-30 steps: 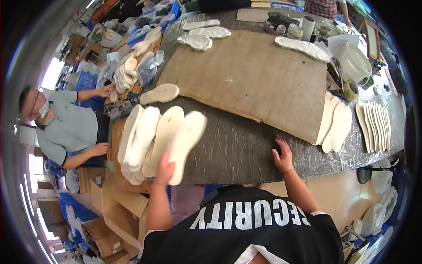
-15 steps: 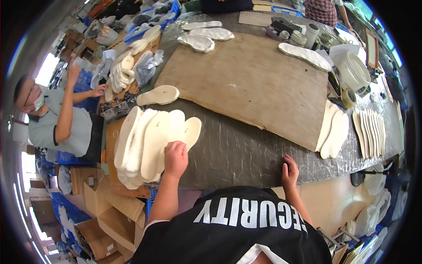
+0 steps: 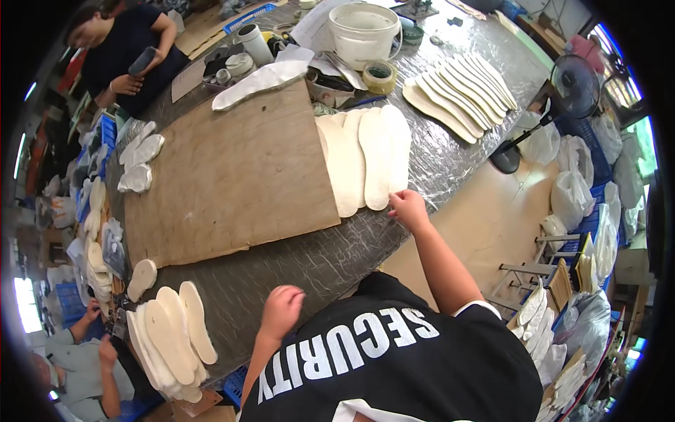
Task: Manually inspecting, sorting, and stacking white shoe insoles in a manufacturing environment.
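My right hand (image 3: 408,209) pinches the lower end of a cream insole (image 3: 399,144), the outermost of several overlapping insoles beside the brown board. My left hand (image 3: 283,309) hovers over the table's near edge, fingers curled, with nothing visible in them. To its left, a thick pile of fleecy insoles (image 3: 166,337) lies at the table's left corner. A single insole (image 3: 143,279) rests just beyond that pile. Farther right, a fanned row of insoles (image 3: 460,95) lies on the dark, shiny table covering.
The brown board (image 3: 232,176) covers much of the table (image 3: 281,264). A white bucket (image 3: 362,35), a tape roll (image 3: 380,77) and a white-wrapped insole (image 3: 264,83) lie along its far side. A fan (image 3: 573,84) stands right. Two people work at the left.
The view has turned right. My right hand has come up from the table edge to the overlapping insoles, and my left hand has left the pile.
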{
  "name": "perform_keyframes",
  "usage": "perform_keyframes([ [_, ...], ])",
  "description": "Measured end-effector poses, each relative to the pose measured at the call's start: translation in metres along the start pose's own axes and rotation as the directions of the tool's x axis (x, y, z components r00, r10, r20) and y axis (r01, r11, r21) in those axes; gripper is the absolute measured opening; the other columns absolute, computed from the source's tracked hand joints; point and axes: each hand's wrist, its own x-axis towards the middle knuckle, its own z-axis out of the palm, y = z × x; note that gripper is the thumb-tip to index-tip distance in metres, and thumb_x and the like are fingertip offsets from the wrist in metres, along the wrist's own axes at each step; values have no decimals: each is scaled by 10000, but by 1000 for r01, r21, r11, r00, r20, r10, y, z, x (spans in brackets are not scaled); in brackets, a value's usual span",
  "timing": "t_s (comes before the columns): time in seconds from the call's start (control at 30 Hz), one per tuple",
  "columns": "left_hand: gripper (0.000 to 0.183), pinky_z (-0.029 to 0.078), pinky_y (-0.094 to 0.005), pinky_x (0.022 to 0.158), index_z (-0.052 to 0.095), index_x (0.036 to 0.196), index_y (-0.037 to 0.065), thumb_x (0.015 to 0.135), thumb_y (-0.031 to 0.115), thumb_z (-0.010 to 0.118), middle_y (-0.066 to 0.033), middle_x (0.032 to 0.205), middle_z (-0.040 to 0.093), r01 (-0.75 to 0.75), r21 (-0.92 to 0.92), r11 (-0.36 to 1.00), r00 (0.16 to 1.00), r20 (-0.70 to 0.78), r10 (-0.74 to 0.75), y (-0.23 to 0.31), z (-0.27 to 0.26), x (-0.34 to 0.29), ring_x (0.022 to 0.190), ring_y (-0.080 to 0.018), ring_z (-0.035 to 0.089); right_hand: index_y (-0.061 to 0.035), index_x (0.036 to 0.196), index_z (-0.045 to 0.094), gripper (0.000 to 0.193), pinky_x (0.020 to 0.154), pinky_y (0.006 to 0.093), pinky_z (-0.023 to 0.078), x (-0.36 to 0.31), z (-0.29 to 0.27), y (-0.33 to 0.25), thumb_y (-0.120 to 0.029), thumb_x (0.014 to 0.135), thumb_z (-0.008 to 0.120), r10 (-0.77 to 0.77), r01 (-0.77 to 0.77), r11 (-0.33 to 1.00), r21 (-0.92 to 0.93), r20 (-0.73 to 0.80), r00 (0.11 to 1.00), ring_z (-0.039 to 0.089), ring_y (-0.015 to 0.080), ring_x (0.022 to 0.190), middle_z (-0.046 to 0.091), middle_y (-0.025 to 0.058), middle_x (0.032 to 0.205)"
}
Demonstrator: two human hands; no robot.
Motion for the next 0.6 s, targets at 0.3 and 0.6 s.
perform_keyframes([
  [0.3, 499, 376, -432, 1008, 408, 1253, -31, 782, -20, 574, -232, 1244, 480, -319, 175, 932, 943, -38, 330, 72, 123, 155, 1166, -383, 463, 3, 924, 575, 170, 538, 319, 500, 17, 3, 8, -126, 848, 657, 197, -404, 713, 574, 389, 900, 582, 160, 608, 571, 74, 734],
  [0.6, 474, 427, -406, 937, 329, 1296, -31, 855, -5, 499, -237, 1172, 519, 21, -116, 993, 967, -250, -50, 72, 147, 183, 1043, -333, 557, -76, 964, 521, 56, 634, 299, 464, 33, -38, -22, -115, 923, 519, -310, -650, 28, 759, 625, 716, 539, 98, 632, 567, 1, 758],
])
